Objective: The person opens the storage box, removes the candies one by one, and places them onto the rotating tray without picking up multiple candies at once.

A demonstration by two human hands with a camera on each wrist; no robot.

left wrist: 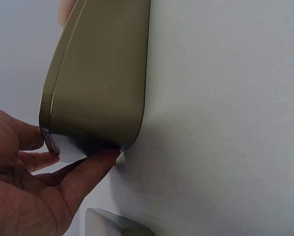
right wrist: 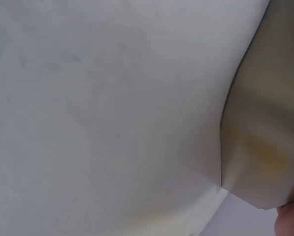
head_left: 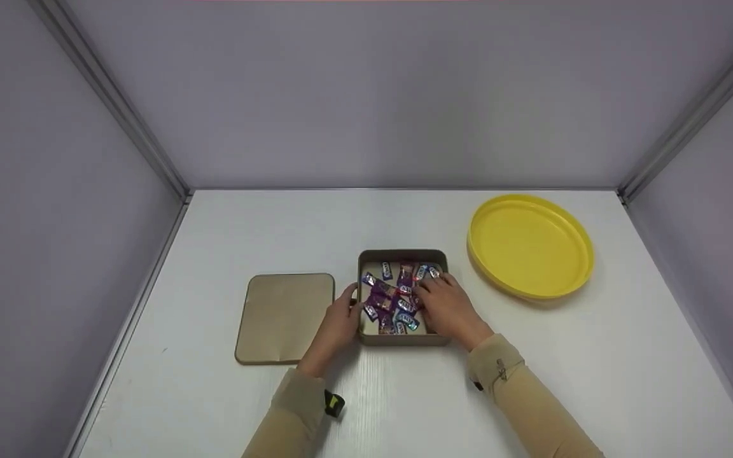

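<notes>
As the head view shows, the left hand (head_left: 340,319) holds an open-topped, square, brownish-gold metal tin (head_left: 403,341) on the white table (head_left: 398,407); the right hand (head_left: 452,308) reaches among shiny purple and blue wrapped sweets (head_left: 384,302) inside, its grip indeterminable. Left wrist view: the left hand, half closed, grips the tin's side. Right wrist view: the tin's wall, at right.

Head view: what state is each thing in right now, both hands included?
Tin: open, standing on the white table
Lid: off, lying flat left of the tin
Sweets: wrapped, jumbled inside the tin
Yellow tray: face up, right of the tin
Left hand: holding the tin's left side
Right hand: in among the sweets; grip hidden
</notes>
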